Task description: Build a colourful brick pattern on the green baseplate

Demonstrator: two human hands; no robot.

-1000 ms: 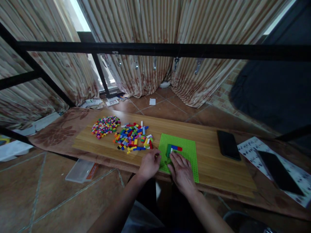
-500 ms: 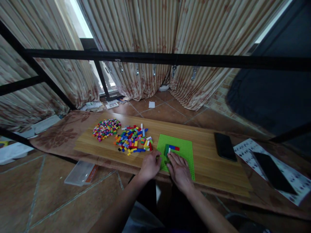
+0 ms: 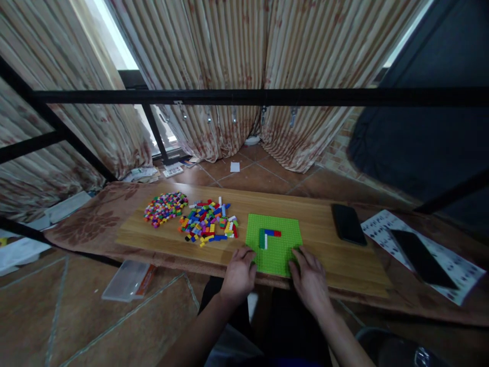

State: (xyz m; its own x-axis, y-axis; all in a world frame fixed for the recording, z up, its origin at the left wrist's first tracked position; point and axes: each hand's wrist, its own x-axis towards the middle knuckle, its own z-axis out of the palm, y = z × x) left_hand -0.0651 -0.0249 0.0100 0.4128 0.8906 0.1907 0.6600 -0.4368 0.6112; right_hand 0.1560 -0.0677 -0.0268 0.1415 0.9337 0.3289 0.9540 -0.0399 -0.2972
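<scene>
A green studded baseplate [image 3: 282,260] lies flat on the wooden board. On its left half, toy bricks form a corner shape: a dark green brick [image 3: 262,238] and a white brick [image 3: 266,241] side by side, with a blue brick [image 3: 269,232] and a red brick [image 3: 277,234] in a row at the top. My left hand [image 3: 239,272] grips the plate's lower left edge with curled fingers. At the lower right edge, my right hand [image 3: 310,275] has its thumb and fingers closed on the plate.
Left of the plate lies a pile of larger mixed bricks [image 3: 208,221], and beyond it a heap of tiny bricks [image 3: 165,208]. A black phone [image 3: 348,224] rests at right. A second dark phone [image 3: 422,257] lies on a printed sheet [image 3: 464,275]. A black rail [image 3: 229,97] runs behind.
My right hand has moved off the bricks to the plate's right edge, uncovering the white brick. My left hand stays by the left edge. The plate sits slightly straighter.
</scene>
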